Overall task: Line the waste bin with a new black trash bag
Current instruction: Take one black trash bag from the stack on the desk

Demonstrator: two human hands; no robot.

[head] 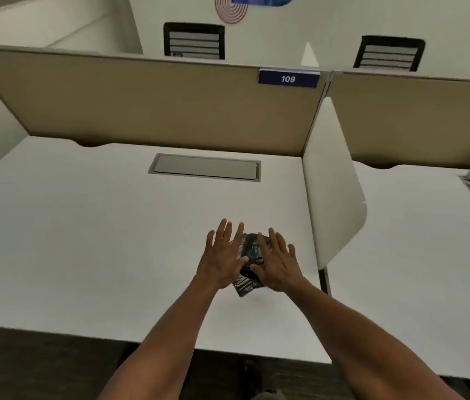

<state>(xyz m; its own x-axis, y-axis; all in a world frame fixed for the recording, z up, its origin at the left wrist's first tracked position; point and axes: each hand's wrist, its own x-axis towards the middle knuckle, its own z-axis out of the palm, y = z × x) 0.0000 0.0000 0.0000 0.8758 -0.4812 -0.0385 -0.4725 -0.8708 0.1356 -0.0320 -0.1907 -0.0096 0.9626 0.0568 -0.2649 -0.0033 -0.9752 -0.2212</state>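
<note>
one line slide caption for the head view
Both open hands, left hand and right hand, over a folded black trash bag on a white desk.

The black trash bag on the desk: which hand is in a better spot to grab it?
Probably the right hand: it covers more of the folded trash bag than the left hand, which overlaps only its left edge. It's close, though; both are open, fingers spread, over the white desk.

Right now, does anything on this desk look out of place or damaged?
Nothing looks damaged. The folded black trash bag lies slightly askew on the white desk, between the left hand and right hand, both with fingers spread. No waste bin is in view.
</note>
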